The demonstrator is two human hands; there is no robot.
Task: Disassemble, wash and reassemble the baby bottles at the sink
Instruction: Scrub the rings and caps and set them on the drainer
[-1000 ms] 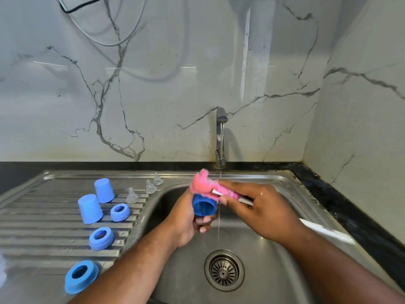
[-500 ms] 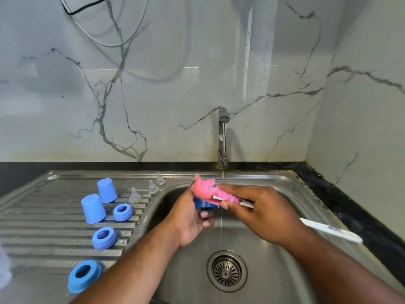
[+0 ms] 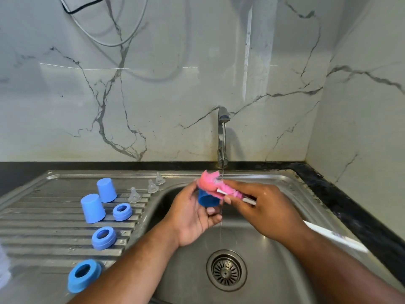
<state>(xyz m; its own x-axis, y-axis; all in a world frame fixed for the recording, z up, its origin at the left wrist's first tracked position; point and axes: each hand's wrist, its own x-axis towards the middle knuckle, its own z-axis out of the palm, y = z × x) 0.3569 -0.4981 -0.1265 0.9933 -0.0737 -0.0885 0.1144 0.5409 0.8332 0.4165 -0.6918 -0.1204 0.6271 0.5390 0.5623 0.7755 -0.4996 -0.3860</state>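
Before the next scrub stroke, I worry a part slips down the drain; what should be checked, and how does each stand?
1. Left hand grip on blue cap: ok, fingers curl round it.
2. Right hand grip on pink brush: ok.
3. Tap running: ok, thin stream.
4. Brush head inside cap: not ok, it lies over the top.
5. Drain strainer seated: ok.
6. Teats on the draining board: ok.

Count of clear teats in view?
3, in a diagonal row on the drainboard beside the basin: nearest teat, middle teat, farthest teat. The left hand and right hand could hide more.
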